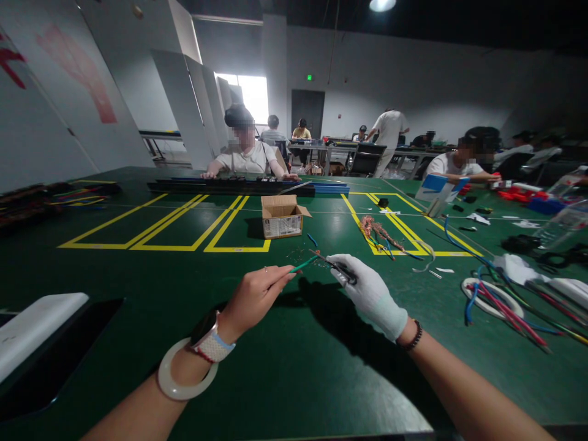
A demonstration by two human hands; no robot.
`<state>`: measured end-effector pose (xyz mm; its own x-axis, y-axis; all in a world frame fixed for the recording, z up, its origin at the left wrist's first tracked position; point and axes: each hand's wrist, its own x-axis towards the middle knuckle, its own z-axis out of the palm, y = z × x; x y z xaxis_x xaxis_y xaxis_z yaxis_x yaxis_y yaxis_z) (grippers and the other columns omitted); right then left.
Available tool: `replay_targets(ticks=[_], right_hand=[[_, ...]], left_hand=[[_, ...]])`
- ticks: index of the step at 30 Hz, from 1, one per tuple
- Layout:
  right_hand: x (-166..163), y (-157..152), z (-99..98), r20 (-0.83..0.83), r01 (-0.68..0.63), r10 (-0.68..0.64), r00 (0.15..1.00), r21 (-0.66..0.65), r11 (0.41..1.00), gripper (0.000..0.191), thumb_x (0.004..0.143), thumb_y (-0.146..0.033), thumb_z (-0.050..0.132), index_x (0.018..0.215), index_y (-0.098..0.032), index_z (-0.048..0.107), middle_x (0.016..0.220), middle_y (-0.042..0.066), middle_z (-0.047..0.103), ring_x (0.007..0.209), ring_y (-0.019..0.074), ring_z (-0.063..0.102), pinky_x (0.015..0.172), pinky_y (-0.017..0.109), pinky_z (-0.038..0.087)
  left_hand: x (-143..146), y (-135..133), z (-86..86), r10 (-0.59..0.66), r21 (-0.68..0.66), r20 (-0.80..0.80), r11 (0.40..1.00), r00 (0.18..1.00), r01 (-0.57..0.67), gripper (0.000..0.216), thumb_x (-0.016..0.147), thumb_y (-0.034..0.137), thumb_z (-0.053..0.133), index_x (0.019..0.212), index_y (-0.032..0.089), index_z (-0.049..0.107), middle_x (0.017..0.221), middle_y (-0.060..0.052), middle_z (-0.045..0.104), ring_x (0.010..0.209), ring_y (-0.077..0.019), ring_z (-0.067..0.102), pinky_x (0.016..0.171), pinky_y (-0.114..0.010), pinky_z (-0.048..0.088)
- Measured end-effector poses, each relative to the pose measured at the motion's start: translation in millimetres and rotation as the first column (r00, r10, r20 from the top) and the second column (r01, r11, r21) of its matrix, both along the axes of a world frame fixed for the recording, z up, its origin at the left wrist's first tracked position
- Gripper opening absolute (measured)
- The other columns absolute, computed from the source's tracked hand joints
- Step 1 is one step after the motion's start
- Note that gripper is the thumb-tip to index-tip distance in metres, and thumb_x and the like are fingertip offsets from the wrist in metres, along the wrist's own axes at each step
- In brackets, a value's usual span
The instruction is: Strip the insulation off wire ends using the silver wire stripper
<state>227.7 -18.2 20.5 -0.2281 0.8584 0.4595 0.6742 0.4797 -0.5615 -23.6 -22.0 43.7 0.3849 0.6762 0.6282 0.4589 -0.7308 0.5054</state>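
Observation:
My left hand (255, 297), bare with a watch and a white bangle on the wrist, pinches a short green wire (304, 264) that points right. My right hand (370, 293) wears a white glove and grips a dark hand tool (337, 266), whose tip meets the end of the green wire. Both hands hover over the green table (294, 367) near its middle. Small bits of stripped wire lie on the table just beyond the tool.
An open cardboard box (282, 216) stands behind the hands. A pile of stripped copper wire (379, 233) lies to the right, and coloured cables (500, 303) further right. Yellow tape lines mark the table. Other people sit at the far edge and at tables beyond.

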Motion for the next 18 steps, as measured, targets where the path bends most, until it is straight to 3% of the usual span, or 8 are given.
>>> replay_targets(ticks=[6, 11, 15, 18], right_hand=[[-0.5, -4.5, 9.4, 0.125, 0.075, -0.078, 0.989, 0.031, 0.997, 0.014, 0.089, -0.028, 0.052, 0.1, -0.025, 0.061, 0.097, 0.003, 0.067, 0.087, 0.0182, 0.062, 0.076, 0.029, 0.047], [-2.4, -11.9, 20.1, 0.095, -0.035, 0.051, 0.994, -0.156, 0.987, 0.015, 0.088, -0.034, 0.052, 0.092, -0.022, 0.061, 0.084, 0.001, 0.067, 0.074, 0.0159, 0.061, 0.068, 0.026, 0.045], [-4.6, -19.8, 26.7, -0.042, -0.19, 0.188, 0.981, -0.351, 0.917, 0.025, 0.086, -0.041, 0.056, 0.093, -0.019, 0.064, 0.082, 0.001, 0.067, 0.071, 0.0144, 0.06, 0.064, 0.024, 0.046], [-6.7, -25.9, 31.2, -0.18, -0.291, 0.231, 0.956, -0.523, 0.801, 0.035, 0.085, -0.05, 0.055, 0.095, -0.017, 0.064, 0.074, 0.0, 0.065, 0.053, 0.01, 0.054, 0.048, 0.021, 0.042]], left_hand=[[-1.2, -1.8, -0.7, 0.004, -0.002, -0.019, 1.0, 1.0, -0.004, 0.026, 0.092, 0.027, 0.05, 0.105, 0.017, 0.07, 0.091, -0.008, 0.074, 0.078, -0.0192, 0.068, 0.075, -0.032, 0.054], [-3.3, 0.0, -0.6, -0.026, -0.072, 0.039, 0.997, 0.999, 0.029, 0.027, 0.091, 0.026, 0.053, 0.112, 0.018, 0.068, 0.08, -0.005, 0.073, 0.067, -0.0151, 0.065, 0.068, -0.027, 0.052], [-4.9, 4.0, -1.3, -0.049, -0.113, 0.08, 0.992, 0.996, 0.058, 0.027, 0.091, 0.029, 0.053, 0.11, 0.018, 0.069, 0.069, -0.001, 0.069, 0.06, -0.0129, 0.061, 0.063, -0.024, 0.05], [-5.4, 6.8, -1.5, -0.062, -0.124, 0.093, 0.99, 0.994, 0.074, 0.027, 0.091, 0.031, 0.052, 0.104, 0.017, 0.071, 0.065, -0.001, 0.066, 0.059, -0.0131, 0.06, 0.063, -0.024, 0.049]])
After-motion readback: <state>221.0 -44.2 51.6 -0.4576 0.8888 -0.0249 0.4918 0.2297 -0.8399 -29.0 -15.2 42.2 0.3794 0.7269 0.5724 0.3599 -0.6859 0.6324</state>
